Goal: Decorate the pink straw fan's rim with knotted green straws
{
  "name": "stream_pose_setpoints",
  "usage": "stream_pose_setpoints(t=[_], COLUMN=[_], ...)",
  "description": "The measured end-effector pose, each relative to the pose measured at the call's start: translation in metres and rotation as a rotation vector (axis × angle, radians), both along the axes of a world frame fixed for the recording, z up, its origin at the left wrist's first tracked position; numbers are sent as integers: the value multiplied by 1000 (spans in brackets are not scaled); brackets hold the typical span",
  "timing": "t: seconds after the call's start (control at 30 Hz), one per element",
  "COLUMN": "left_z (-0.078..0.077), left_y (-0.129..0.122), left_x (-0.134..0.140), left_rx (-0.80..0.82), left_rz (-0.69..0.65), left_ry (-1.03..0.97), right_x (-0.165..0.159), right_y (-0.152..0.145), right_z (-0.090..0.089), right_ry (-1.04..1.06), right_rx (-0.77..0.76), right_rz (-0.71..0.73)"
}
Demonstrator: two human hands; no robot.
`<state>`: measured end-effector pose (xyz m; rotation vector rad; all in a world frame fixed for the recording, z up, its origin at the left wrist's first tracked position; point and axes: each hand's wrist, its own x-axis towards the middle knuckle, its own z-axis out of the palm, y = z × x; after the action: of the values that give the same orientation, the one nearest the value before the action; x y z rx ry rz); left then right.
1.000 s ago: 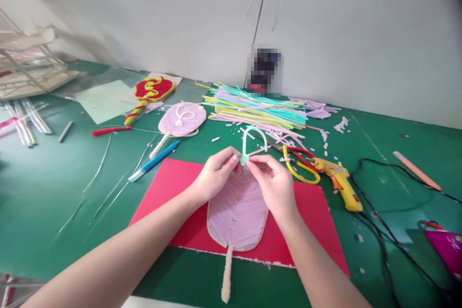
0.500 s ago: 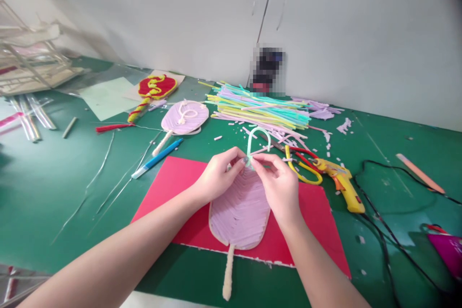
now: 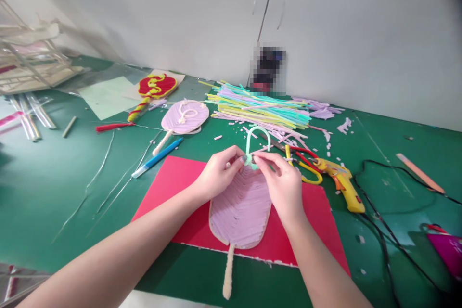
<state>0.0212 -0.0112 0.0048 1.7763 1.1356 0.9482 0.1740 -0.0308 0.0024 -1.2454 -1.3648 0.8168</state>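
Both hands meet over the top of a lilac hand fan (image 3: 240, 211), which has a cream edge and a cream handle. Between my left thumb and fingers a mint-green pipe cleaner (image 3: 259, 129) is pinched; its upper part arches away in an open loop. My left hand (image 3: 222, 171) is closed on its lower, coiled part. Close beside it on the right, my right hand (image 3: 283, 180) pinches the same pipe cleaner with thumb and forefinger. The fan lies on a red board (image 3: 314, 221), and its top end is partly hidden by the hands.
A heap of pastel pipe cleaners (image 3: 260, 108) lies behind. Scissors (image 3: 306, 172) and a yellow glue gun (image 3: 341, 180) with a black cable are at right. Leftward are a blue pen (image 3: 158, 158), a second lilac fan (image 3: 186, 116) and a red fan (image 3: 158, 85).
My right fingers have shifted slightly right, away from my left fingertips, and more of the green coil shows between them. My left hand stays almost in place.
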Motion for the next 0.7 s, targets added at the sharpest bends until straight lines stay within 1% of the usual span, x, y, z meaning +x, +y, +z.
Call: stream_pose_setpoints(t=[0.07, 0.17, 0.3, 0.5, 0.6, 0.7], left_z=[0, 0, 2, 1, -1, -3], left_y=[0, 0, 1, 1, 2, 2], left_x=[0, -1, -1, -3, -4, -3], left_rx=[27, 53, -7, -92, -128, -142], left_rz=[-10, -38, -72, -161, -214, -230], left_ry=[39, 71, 50, -59, -146, -246], right_x=[2, 5, 9, 14, 15, 12], right_y=[3, 5, 6, 9, 10, 10], right_z=[-2, -1, 2, -1, -2, -2], right_ry=[86, 107, 135, 340, 366, 330], right_rx=[-104, -193, -276, -409, -402, -302], right_rz=[29, 82, 144, 242, 286, 248])
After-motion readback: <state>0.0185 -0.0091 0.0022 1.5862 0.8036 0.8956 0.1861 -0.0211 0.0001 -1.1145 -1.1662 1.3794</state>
